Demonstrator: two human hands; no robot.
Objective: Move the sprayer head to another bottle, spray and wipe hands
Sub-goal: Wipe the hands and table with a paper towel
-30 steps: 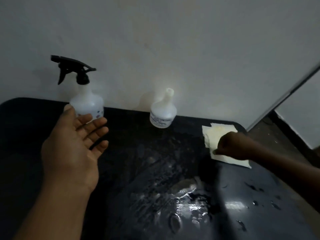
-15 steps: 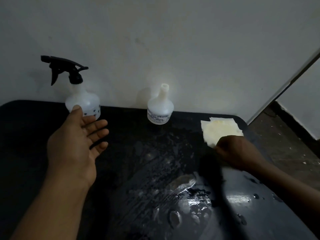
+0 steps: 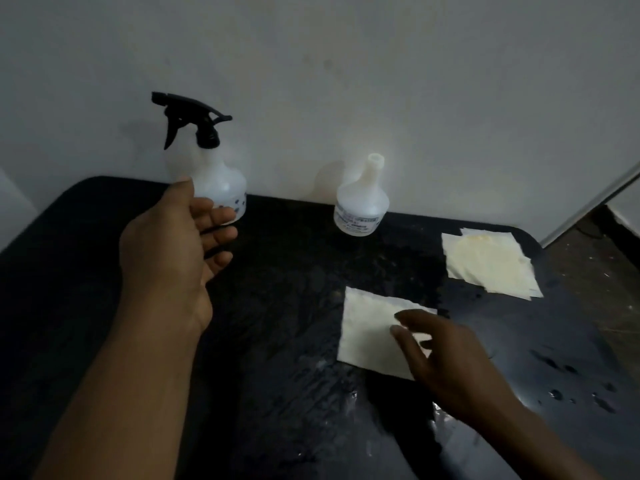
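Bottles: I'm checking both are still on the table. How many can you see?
2. The bottle with the black sprayer head stands at the back left, behind the left hand. The uncapped bottle stands at the back centre, against the wall.

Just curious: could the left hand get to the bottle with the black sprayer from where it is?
Probably yes. The left hand hangs open just in front of the sprayer bottle, fingers toward it, and nothing lies between them. Whether it already touches the bottle, I cannot tell.

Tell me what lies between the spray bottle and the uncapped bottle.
In the head view, nothing stands between the spray bottle and the uncapped bottle: only bare black tabletop beside the wall.
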